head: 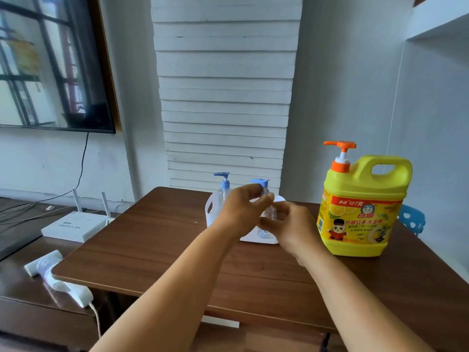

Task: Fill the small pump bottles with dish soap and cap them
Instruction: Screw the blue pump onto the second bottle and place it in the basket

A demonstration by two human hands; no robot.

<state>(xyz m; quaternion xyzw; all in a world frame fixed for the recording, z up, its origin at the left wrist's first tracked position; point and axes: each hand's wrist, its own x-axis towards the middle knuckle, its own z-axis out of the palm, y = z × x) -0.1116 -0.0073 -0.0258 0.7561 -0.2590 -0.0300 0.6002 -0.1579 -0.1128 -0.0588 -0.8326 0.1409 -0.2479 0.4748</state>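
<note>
So: brown wooden table [157, 240] is the reference for everything. Behind its far left corner, a wall screen [50, 64] hangs on the wall, cable dropping down. Yellow dish soap jug [360, 207] with orange pump stands upright on the table's right side, well apart from the hands, untouched. Left of the table, on a lower cabinet, sits a white router [76, 224]; nearer the camera on that cabinet, a white handheld device [61, 283] lies partly under the table edge. At the table's far centre, a white holder [261, 238] carries the small bottles.

Two clear pump bottles, both blue-topped. Rear pump bottle [223, 189] stands upright in the holder, capped, nobody touching it. Front pump bottle [264, 222] is upright too, over the holder, between both hands. Left hand [241, 212] has thumb and fingertips pinched on its blue pump head at the neck. Right hand [291, 227] has fingers curled around the clear body, pinching it lower down. Soap level in either bottle: cannot tell.
</note>
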